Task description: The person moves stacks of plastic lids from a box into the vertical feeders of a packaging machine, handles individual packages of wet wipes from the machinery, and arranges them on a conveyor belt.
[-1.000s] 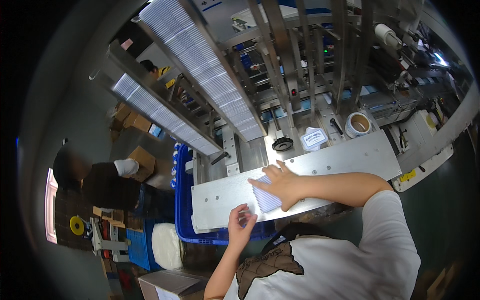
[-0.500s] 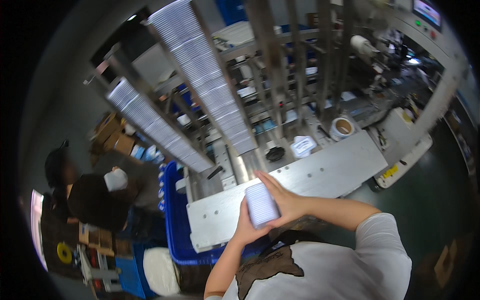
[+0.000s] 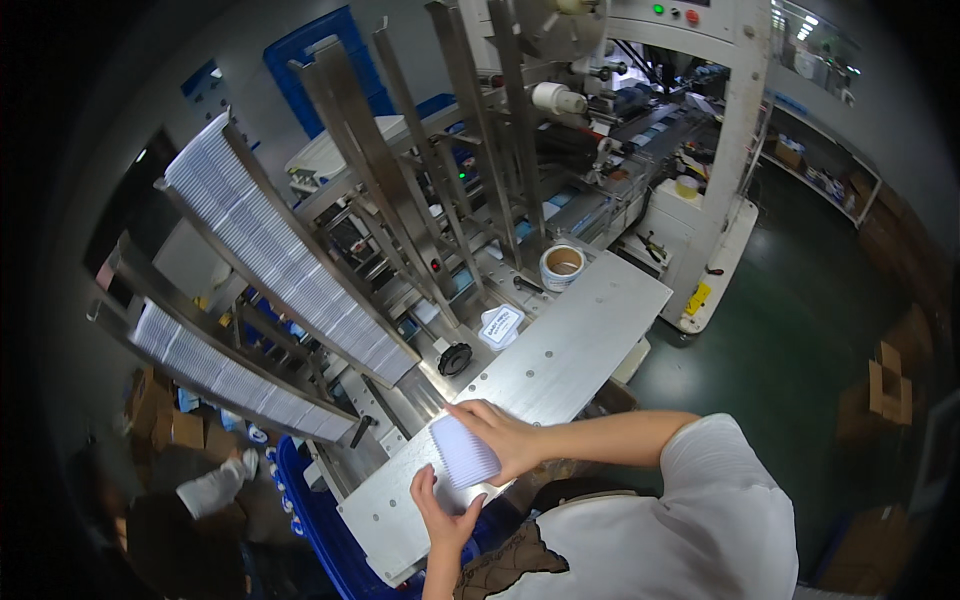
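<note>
1. In the head view, the stack (image 3: pixel 465 455) is over the left half of the plate (image 3: pixel 560 370); I cannot tell if it touches the plate.
2. The right hand (image 3: pixel 502 437) grips the stack from its right side, above the plate.
3. The left hand (image 3: pixel 447 512) is open, near the plate's front edge.
4. Behind the plate are the knob (image 3: pixel 455 359) and the roll (image 3: pixel 558 282).

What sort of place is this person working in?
Probably a factory or packaging workshop: a tall stack of thin, pale pieces leans in a metal frame, a large white-framed machine stands beyond, and an open cardboard box sits on the green floor.
</note>
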